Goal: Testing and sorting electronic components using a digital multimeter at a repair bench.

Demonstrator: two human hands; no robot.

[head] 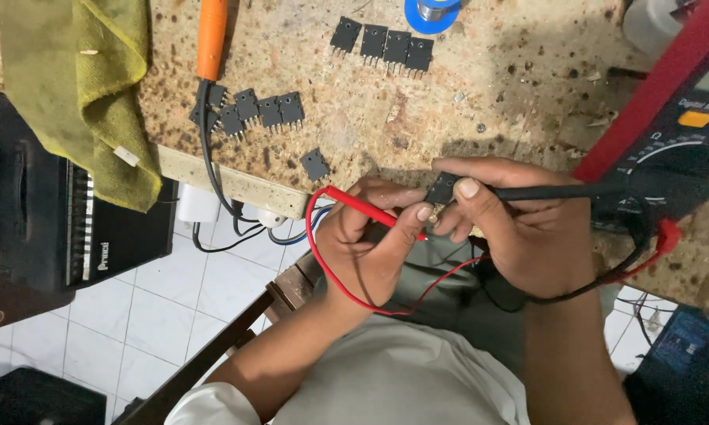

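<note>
Right hand (520, 236) pinches a black transistor (442, 187) between thumb and fingers along with the black probe (543, 191); left hand (374, 240) grips the red probe (370, 209), tip at the transistor's legs. All held just over the near edge of the speckled bench (480, 71). Beyond: one loose transistor (315, 164), two rows of more transistors (382, 43), soldering iron (211, 39), red multimeter (669, 142) at right.

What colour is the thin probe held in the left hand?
Red: the thin probe in the left hand, clearest in the head view.

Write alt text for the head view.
The left hand holds a red probe and the right hand a black probe against a small black transistor; more transistors lie on the speckled workbench.
</note>
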